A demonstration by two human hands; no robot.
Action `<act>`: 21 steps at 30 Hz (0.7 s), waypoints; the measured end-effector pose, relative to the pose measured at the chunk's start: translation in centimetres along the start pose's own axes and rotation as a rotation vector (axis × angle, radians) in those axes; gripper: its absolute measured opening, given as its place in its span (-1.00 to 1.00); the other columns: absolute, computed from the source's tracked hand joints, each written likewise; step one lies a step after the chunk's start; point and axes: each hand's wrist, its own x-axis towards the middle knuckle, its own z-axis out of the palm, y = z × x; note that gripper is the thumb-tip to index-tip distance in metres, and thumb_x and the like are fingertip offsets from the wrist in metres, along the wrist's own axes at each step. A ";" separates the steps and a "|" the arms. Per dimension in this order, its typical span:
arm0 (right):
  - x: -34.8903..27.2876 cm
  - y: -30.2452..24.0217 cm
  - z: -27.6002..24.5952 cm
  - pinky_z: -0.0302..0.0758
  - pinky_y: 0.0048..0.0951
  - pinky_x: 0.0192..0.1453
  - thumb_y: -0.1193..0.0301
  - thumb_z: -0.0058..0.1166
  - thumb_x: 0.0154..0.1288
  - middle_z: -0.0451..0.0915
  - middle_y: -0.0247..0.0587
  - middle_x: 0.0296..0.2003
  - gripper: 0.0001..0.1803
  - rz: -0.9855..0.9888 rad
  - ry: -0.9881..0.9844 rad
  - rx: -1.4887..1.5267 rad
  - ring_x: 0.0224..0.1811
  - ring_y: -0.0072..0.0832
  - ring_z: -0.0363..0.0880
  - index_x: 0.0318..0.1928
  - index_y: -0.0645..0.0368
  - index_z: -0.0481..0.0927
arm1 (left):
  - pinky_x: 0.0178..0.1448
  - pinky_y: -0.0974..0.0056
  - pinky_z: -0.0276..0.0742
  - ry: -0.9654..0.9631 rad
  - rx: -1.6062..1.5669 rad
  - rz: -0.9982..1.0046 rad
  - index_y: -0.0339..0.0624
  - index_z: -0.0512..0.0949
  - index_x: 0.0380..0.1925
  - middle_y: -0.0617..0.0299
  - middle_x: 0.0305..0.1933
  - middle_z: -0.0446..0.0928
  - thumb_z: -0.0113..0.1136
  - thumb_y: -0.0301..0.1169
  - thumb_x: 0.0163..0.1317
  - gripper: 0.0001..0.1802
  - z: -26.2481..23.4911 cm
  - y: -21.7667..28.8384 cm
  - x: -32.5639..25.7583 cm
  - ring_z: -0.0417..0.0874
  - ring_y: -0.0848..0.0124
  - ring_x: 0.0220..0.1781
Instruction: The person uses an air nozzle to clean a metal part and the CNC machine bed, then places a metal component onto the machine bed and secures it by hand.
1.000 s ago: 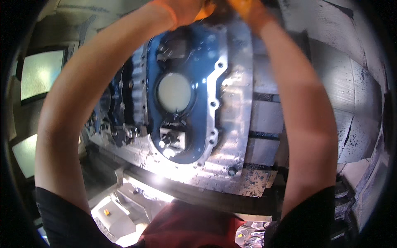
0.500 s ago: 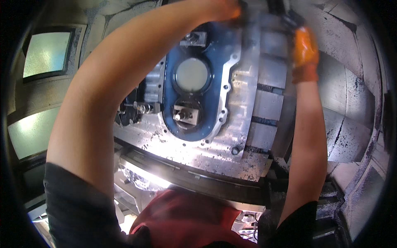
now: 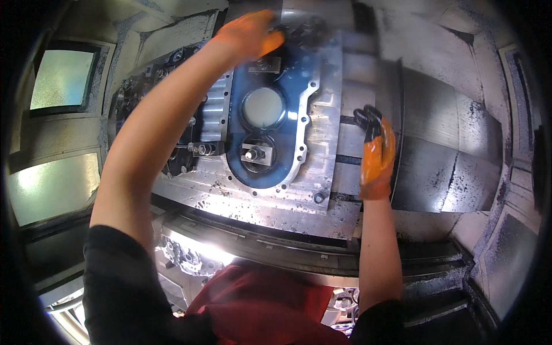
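Observation:
A metal housing (image 3: 307,123) with a bolt-holed rim lies on the machine bed, bluish liquid pooled inside it. A round opening (image 3: 263,107) in its middle shows cloudy, pale liquid. Below that, a clamp block with a bolt and nut (image 3: 257,154) sits within the housing; another clamp block (image 3: 265,64) is above the opening. My left hand (image 3: 251,34), in an orange glove, reaches over the housing's far end; blur hides its fingers and whatever they touch. To the right, my right hand (image 3: 378,152), gloved in orange with black fingers, hovers over the slotted table, fingers stretched and slightly bent, holding nothing visible.
A side clamp with a bolt (image 3: 204,149) presses at the housing's left. Dark chips dot the fixture plate (image 3: 276,210). Sheet-metal covers (image 3: 443,149) flank the table on the right. Dark machine parts stand behind my left forearm, and two lit windows (image 3: 64,77) are at left.
My right hand has come down toward me and left, away from the dark object at the far end. My left hand has shifted left. The whole view has moved slightly.

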 end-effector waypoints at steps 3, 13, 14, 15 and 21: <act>-2.3 -2.4 -0.5 0.44 -0.24 0.40 0.31 0.03 0.58 0.61 -0.03 0.19 -0.56 0.051 0.030 -0.059 0.23 -0.30 0.61 0.31 0.33 0.49 | 0.15 -0.05 0.59 -0.073 0.144 -0.136 -0.20 0.53 0.14 -0.15 0.02 0.65 0.24 0.00 0.34 -0.44 -3.7 -1.7 -12.3 0.68 -0.04 0.07; -7.6 -6.5 2.2 0.48 -0.34 0.35 0.45 0.05 0.53 0.64 -0.06 0.15 -0.58 0.156 -0.046 -0.246 0.20 -0.32 0.61 0.30 0.36 0.49 | -0.06 -0.08 0.62 -0.162 -0.068 -0.232 -0.11 0.54 -0.27 -0.01 -0.26 0.67 0.28 -0.33 0.18 -0.82 3.3 -4.7 -27.1 0.71 -0.09 -0.15; -7.4 -7.4 2.5 0.48 -0.36 0.34 0.47 0.05 0.52 0.64 -0.07 0.15 -0.58 0.117 -0.088 -0.217 0.19 -0.33 0.61 0.30 0.37 0.49 | -0.06 -0.08 0.62 -0.151 -0.088 -0.197 -0.10 0.54 -0.26 -0.01 -0.27 0.67 0.28 -0.34 0.18 -0.82 3.3 -4.9 -27.0 0.71 -0.09 -0.14; -6.4 -7.7 3.2 0.50 -0.36 0.32 0.47 0.09 0.49 0.64 -0.03 0.15 -0.56 0.209 -0.028 -0.244 0.17 -0.33 0.62 0.30 0.37 0.49 | -0.06 -0.08 0.62 -0.170 -0.083 -0.190 -0.10 0.54 -0.25 -0.01 -0.28 0.67 0.29 -0.34 0.18 -0.82 3.1 -5.0 -26.8 0.71 -0.08 -0.14; 5.0 -7.1 6.3 0.44 -0.23 0.42 0.34 0.23 0.33 0.58 0.18 0.22 -0.42 0.012 -0.279 -0.842 0.29 -0.07 0.56 0.32 0.29 0.49 | 0.02 -0.05 0.62 -0.324 -0.052 -0.225 -0.13 0.53 -0.07 0.00 -0.11 0.67 0.33 -0.24 0.17 -0.63 0.6 -4.5 -26.1 0.72 -0.02 -0.03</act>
